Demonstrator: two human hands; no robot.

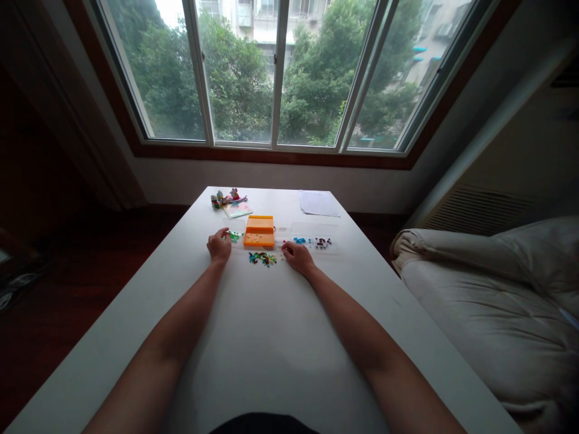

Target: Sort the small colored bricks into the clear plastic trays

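Note:
Both my arms stretch out over a white table (271,337). My left hand (219,245) rests curled beside a small heap of green pieces (234,236), fingertips touching them. My right hand (297,255) lies with fingers closed near a clear bag of blue and dark pieces (312,242); whether it holds a piece is hidden. Between the hands stands an orange tray (259,231), and in front of it lies a pile of mixed small coloured pieces (263,258).
At the table's far end sit a small built toy model (226,198), a booklet (238,210) and a sheet of paper (318,203). A pale sofa (493,289) stands to the right. A wide window (280,72) faces trees.

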